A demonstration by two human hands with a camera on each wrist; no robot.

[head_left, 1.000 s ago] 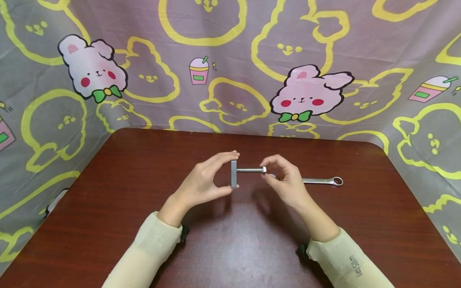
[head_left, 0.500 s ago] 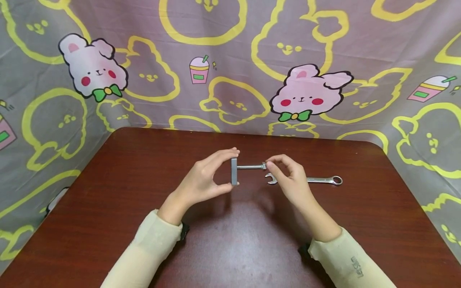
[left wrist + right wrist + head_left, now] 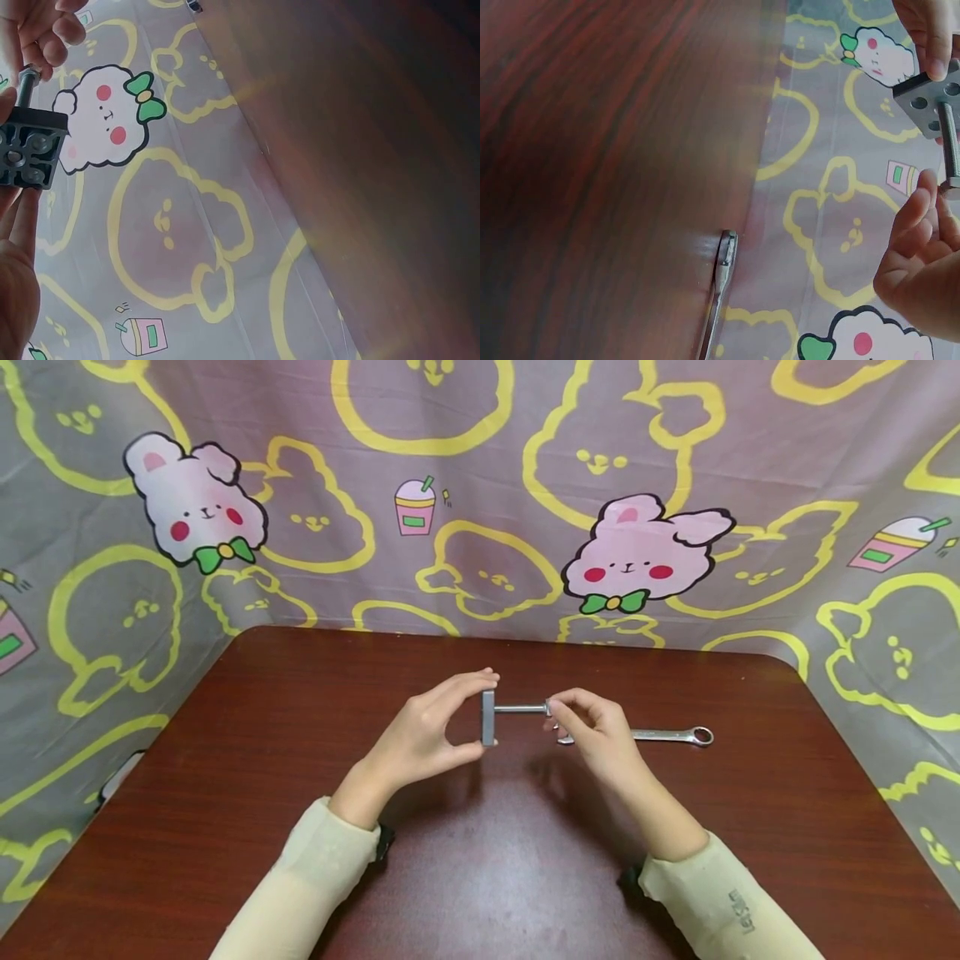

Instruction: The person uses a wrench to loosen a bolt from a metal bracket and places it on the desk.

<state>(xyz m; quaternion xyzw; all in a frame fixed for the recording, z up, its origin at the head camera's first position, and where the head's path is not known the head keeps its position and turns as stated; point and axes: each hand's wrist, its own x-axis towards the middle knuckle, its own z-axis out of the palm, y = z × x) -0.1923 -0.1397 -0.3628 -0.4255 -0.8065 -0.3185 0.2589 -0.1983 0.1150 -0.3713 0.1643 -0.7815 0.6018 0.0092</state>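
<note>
Upright above the table, a small grey square plate [image 3: 488, 718] is held at its top and bottom edges between the fingers and thumb of my left hand [image 3: 420, 735]. Several round holes show in the plate [image 3: 920, 97] in the right wrist view. A metal bolt [image 3: 519, 709] sticks out level from its right face. At the bolt's far end, my right hand [image 3: 603, 735] pinches the hex head with thumb and forefinger, mostly covering it in the head view. The left wrist view shows the bolt [image 3: 27, 88] beyond the plate's recessed back.
A combination wrench [image 3: 671, 737] lies on the brown wooden table [image 3: 300, 877], behind my right hand, its open end partly hidden. A patterned curtain [image 3: 480, 468] hangs around the table's back and sides.
My right thumb and fingers shift around the bolt's end, the thumb rolling forward over the head, and the hand hides the wrench's open end again. The plate and left hand rise slightly, then stay put.
</note>
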